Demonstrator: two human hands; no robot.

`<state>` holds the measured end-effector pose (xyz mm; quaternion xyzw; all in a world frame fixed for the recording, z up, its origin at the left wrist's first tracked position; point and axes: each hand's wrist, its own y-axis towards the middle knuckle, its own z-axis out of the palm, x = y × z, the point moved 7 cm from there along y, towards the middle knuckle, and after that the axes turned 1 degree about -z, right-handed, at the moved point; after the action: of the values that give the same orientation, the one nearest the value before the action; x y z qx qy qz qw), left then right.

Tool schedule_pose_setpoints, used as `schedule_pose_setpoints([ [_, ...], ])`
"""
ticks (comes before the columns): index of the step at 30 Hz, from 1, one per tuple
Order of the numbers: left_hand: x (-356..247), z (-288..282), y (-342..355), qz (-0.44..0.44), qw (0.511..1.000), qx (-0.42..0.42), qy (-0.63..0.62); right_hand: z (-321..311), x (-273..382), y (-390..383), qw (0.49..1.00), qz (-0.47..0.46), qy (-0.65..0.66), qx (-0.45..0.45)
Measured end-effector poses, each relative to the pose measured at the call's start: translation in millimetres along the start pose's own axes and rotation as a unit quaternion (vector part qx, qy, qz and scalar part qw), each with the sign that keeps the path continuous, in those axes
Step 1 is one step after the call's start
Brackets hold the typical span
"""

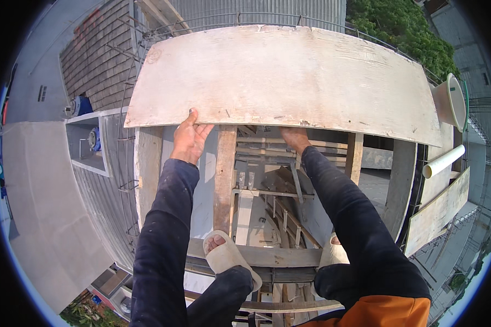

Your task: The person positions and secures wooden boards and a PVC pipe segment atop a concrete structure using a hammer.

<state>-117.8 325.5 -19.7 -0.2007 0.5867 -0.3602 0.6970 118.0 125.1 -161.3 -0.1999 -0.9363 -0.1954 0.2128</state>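
Observation:
A pale, worn plywood board spans the upper middle of the view over timber beams. My left hand grips its near edge at the left, with the thumb on top and fingers at the underside. My right hand holds the same edge farther right, its fingers hidden beneath the board. Below my hands, the open frame shows planks, poles and a floor far down.
My sandalled feet stand on a timber crosspiece over the drop. At right are a bucket, a white pipe and a smaller board. Rebar lines the left side, above roofs and a lower slab.

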Motion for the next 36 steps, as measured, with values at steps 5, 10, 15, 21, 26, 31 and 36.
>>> schedule_pose_setpoints([
  [5, 23, 23, 17, -0.007, 0.999, 0.041, -0.028, 35, -50, -29, 0.742, 0.496, 0.393, 0.221],
  [10, 23, 34, 3, -0.026, 0.999, 0.020, -0.034, 0, -31, -8, 0.893, 0.295, 0.293, 0.171],
  [15, 10, 23, -1, 0.004, 0.999, 0.013, -0.040, -13, -27, -42, 0.868, 0.381, 0.308, 0.080],
  [21, 21, 47, 5, -0.014, 0.998, 0.052, -0.042, -39, -104, -55, 0.626, 0.555, 0.548, 0.008],
  [26, 7, 23, -4, 0.020, 0.998, 0.033, -0.039, -96, -95, -70, 0.854, 0.398, 0.326, -0.072],
  [31, 9, 1, 5, 0.017, 0.999, 0.027, -0.025, -61, -71, -78, 0.732, 0.556, 0.392, 0.020],
  [36, 0, 17, 4, 0.029, 0.998, 0.036, -0.030, -65, -86, -28, 0.792, 0.423, 0.426, 0.113],
])
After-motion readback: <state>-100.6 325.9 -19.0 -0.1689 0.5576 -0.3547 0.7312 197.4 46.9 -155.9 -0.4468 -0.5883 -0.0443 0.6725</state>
